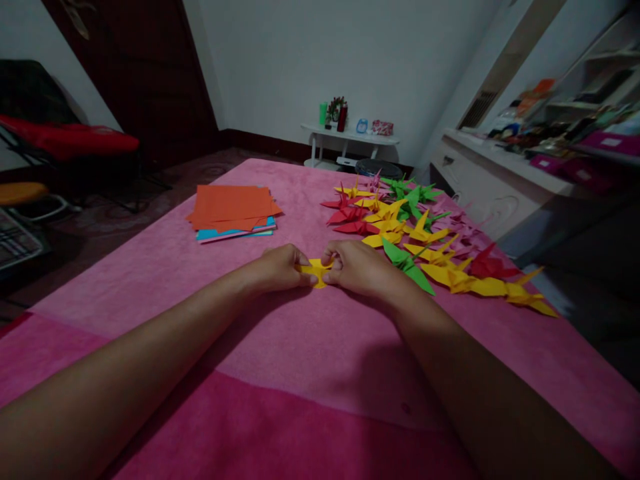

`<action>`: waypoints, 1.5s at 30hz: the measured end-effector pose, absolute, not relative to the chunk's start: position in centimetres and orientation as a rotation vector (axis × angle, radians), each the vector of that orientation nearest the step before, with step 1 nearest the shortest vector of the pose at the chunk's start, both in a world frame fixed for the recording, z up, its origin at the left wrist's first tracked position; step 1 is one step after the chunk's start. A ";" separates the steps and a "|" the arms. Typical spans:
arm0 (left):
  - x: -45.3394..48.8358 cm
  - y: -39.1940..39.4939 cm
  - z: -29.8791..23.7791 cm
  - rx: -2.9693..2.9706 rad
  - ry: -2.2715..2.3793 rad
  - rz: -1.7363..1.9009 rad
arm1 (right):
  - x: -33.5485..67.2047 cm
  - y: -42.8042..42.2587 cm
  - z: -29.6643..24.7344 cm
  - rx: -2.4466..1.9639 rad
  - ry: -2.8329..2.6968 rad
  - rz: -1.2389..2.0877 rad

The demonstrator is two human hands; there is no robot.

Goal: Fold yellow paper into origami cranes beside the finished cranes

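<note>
A small folded piece of yellow paper (317, 271) rests on the pink cloth (280, 347) in the middle of the view. My left hand (279, 268) pinches its left side with closed fingers. My right hand (356, 265) grips its right side the same way. Both forearms stretch forward across the cloth. Much of the yellow paper is hidden under my fingers.
A stack of paper sheets (233, 212), orange on top, lies to the far left. Several folded paper cranes (425, 240) in yellow, red, green and pink lie to the right. A small white table (350, 138) stands by the far wall, and a white counter (505, 177) stands right.
</note>
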State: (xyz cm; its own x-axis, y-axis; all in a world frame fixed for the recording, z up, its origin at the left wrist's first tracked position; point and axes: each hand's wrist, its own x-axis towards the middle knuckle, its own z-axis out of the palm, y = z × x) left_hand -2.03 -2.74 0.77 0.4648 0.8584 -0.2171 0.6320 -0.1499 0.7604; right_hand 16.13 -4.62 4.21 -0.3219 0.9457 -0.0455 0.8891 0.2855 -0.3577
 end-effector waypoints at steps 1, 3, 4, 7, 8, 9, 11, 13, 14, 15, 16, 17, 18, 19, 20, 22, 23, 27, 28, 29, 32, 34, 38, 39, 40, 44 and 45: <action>-2.1 -2.7 0.8 1.886 1.247 0.339 | 16.0 -4.7 4.2 -1.705 -2.391 0.463; -2.4 -2.5 0.9 1.909 1.225 0.309 | 15.7 -4.9 4.0 -1.706 -2.420 0.425; -2.7 -2.4 1.0 1.920 1.198 0.277 | 15.6 -4.9 3.9 -1.713 -2.429 0.408; -3.4 -2.0 1.7 1.919 1.065 0.152 | 15.5 -4.9 3.8 -1.731 -2.437 0.391; -3.7 -1.8 2.0 1.894 1.026 0.129 | 15.5 -4.9 3.7 -1.734 -2.439 0.398; -3.9 -1.8 2.2 1.858 0.992 0.125 | 15.5 -4.8 3.7 -1.740 -2.438 0.405; -4.2 -1.7 2.6 1.757 0.953 0.170 | 15.5 -4.8 3.7 -1.753 -2.430 0.408; -4.4 -1.8 2.9 1.677 0.928 0.216 | 15.4 -4.8 3.7 -1.762 -2.425 0.414; -4.5 -1.8 3.1 1.657 0.920 0.224 | 15.4 -4.8 3.8 -1.763 -2.427 0.416; -4.6 -1.8 3.2 1.652 0.918 0.222 | 15.4 -4.8 3.8 -1.762 -2.431 0.415; -4.8 -1.8 3.2 1.659 0.920 0.214 | 15.4 -4.8 3.8 -1.756 -2.434 0.412; -4.9 -1.8 3.2 1.670 0.928 0.206 | 15.4 -4.8 3.8 -1.750 -2.436 0.409; -5.0 -1.7 3.2 1.682 0.940 0.199 | 15.4 -4.8 3.8 -1.741 -2.437 0.407; -5.1 -1.7 3.1 1.696 0.954 0.196 | 15.4 -4.8 3.7 -1.729 -2.438 0.413; -5.1 -1.6 3.0 1.714 0.968 0.199 | 15.4 -4.8 3.6 -1.708 -2.440 0.422; -5.2 -1.5 2.8 1.755 0.988 0.219 | 15.5 -4.7 3.4 -1.645 -2.447 0.425; -5.2 -1.5 2.7 1.776 0.995 0.232 | 15.6 -4.6 3.3 -1.609 -2.450 0.411; -5.0 -1.5 2.4 1.832 1.014 0.275 | 15.5 -4.6 3.1 -1.505 -2.469 0.323; -4.9 -1.6 2.4 1.843 1.022 0.283 | 15.5 -4.7 3.2 -1.494 -2.473 0.319; -4.9 -1.6 2.3 1.854 1.031 0.288 | 15.4 -4.8 3.2 -1.483 -2.476 0.325; -4.7 -1.7 2.2 1.919 1.053 0.273 | 15.2 -5.0 3.4 -1.431 -2.492 0.381; -4.7 -1.7 2.1 1.958 1.069 0.246 | 15.1 -5.0 3.3 -1.403 -2.517 0.422; -5.4 -1.3 2.5 1.909 1.059 0.220 | 15.2 -4.7 3.0 -1.453 -2.544 0.474; -5.7 -1.2 2.7 1.888 1.047 0.217 | 15.3 -4.6 2.9 -1.470 -2.541 0.488; -6.0 -1.0 2.8 1.873 1.034 0.212 | 15.3 -4.5 2.8 -1.482 -2.537 0.499; -7.1 -0.5 3.1 1.865 0.990 0.206 | 15.3 -4.4 2.7 -1.483 -2.527 0.508; -7.2 -0.5 3.1 1.868 0.977 0.205 | 15.3 -4.4 2.6 -1.478 -2.524 0.512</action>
State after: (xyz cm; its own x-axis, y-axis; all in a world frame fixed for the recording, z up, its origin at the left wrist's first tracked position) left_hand -7.20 -0.48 3.08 0.6626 0.7008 -0.2644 0.5358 -0.1969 0.8211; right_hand 15.33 -4.39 2.63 -0.4932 0.8696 -0.0248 0.8106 0.4490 -0.3759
